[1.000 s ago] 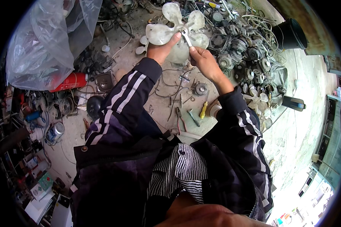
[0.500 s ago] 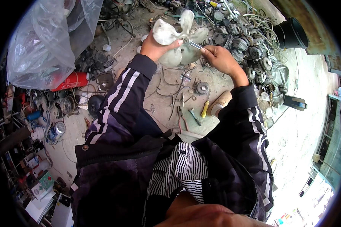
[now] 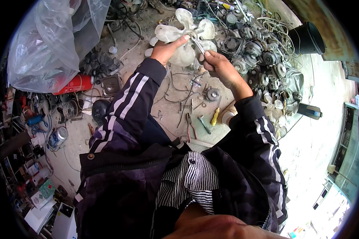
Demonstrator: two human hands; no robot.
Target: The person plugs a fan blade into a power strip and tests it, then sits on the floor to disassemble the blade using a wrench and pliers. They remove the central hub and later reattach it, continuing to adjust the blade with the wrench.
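Note:
A whitish, grimy fan blade (image 3: 183, 55) with several rounded petals is held up at the top middle. My left hand (image 3: 166, 51) grips it from the left, thumb pressed near its hub and the other fingers hidden behind. In my right hand (image 3: 220, 68) is a silver wrench (image 3: 198, 44), its head resting at the hub. On the floor below lie red-handled pliers (image 3: 191, 128), a yellow-handled screwdriver (image 3: 215, 115), a small tool with a teal handle (image 3: 204, 124) and a round motor part (image 3: 212, 94).
Old motors (image 3: 253, 47) are heaped at the upper right beside a black bucket (image 3: 307, 38). A clear plastic bag (image 3: 48, 47) hangs at the upper left above a red cylinder (image 3: 76, 84). Loose wires (image 3: 173, 85) lie on the floor under the blade.
The fan blade has turned and shifted slightly left. My right hand has swung down and left, so the wrench now points more steeply.

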